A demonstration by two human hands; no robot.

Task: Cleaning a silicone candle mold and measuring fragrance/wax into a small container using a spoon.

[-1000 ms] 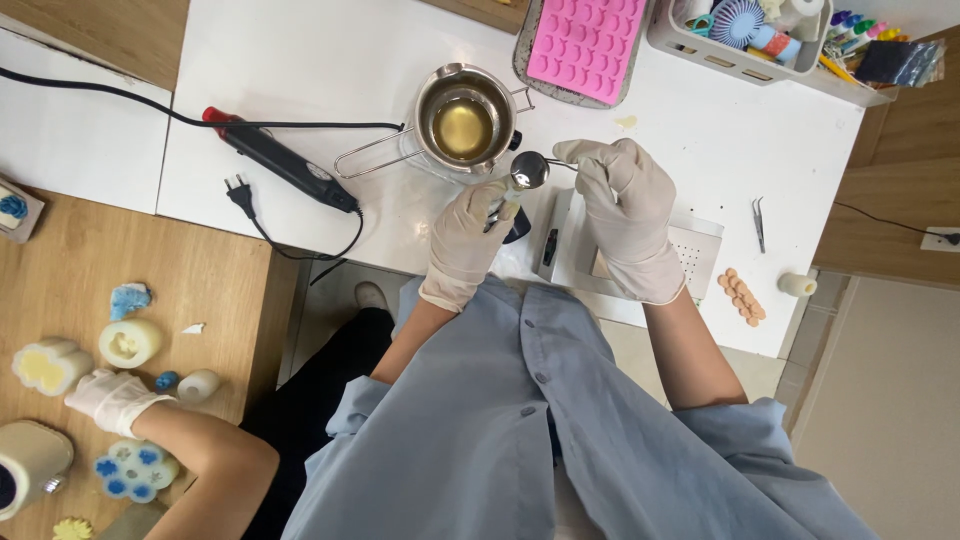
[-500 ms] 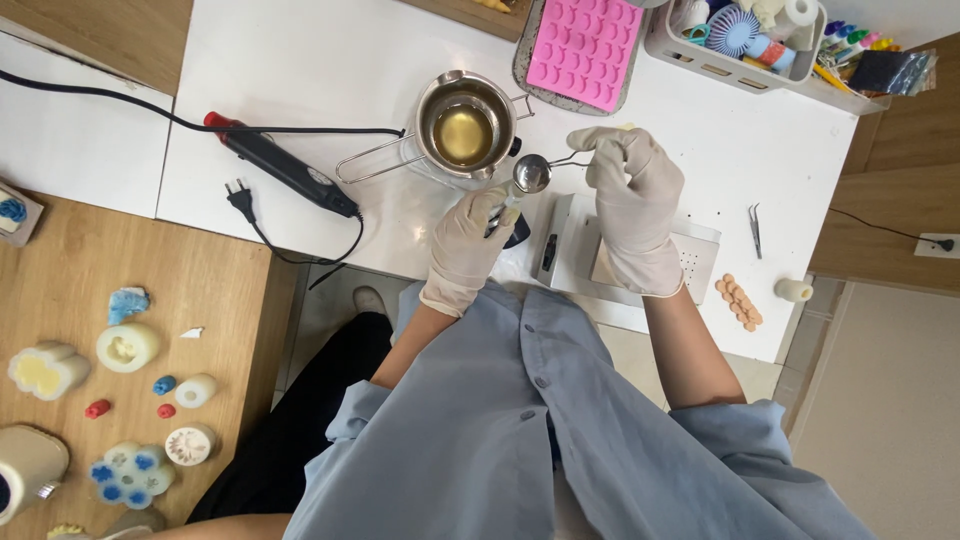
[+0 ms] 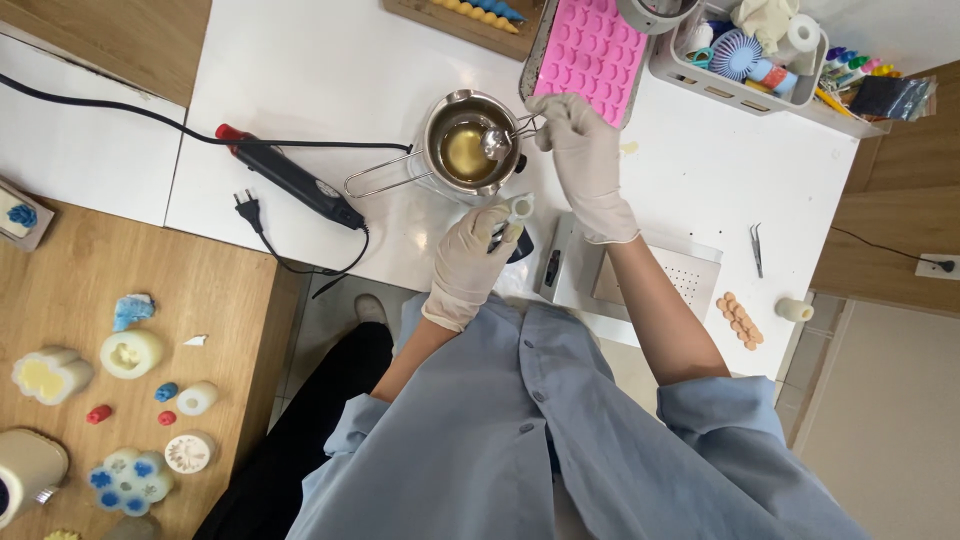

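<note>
L to R: black heat tool w/ red tip (image 3: 290,178) lies on the white table (image 3: 300,70), cord trailing, parked away from the work. Small steel melting pot w/ wire handle (image 3: 468,145) holds amber liquid, set close in front of the person for easy reach. Left hand (image 3: 475,262), white glove, wrist bent up, fingers curled around a small white cup-like mould (image 3: 519,208) just below the pot rim, so drips fall short. Right hand (image 3: 585,160), forearm extended, fingertips pinching the handle of a small metal spoon (image 3: 496,142), bowl over the liquid. Pink silicone mould tray (image 3: 590,52) sits just behind.
</note>
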